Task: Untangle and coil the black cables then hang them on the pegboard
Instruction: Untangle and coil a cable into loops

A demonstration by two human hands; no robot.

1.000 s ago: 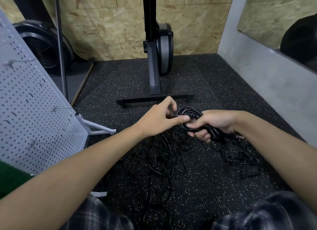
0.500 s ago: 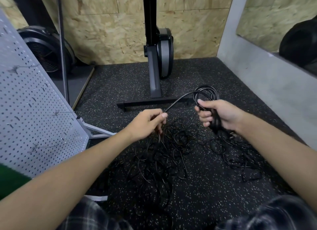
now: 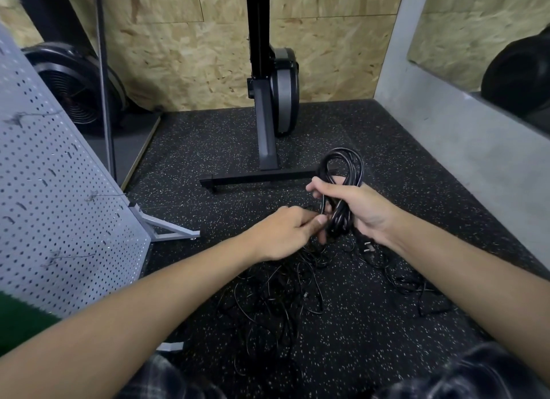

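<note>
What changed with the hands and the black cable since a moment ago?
The left hand, which had pulled a strand out sideways, has come back and pinches the coil. The right hand still grips the coil. The tangle on the floor and the pegboard stayed put.

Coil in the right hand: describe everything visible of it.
The coil is thick, glossy black cable, rubbery-looking, wound into several long loops. The right hand grips it round the middle and holds it upright above the floor. Its upper loops stand free above the fist, and its lower ends hang toward the loose tangle. The left hand pinches a strand at its left side, by the fist. Whether the plug just below belongs to it cannot be told.
</note>
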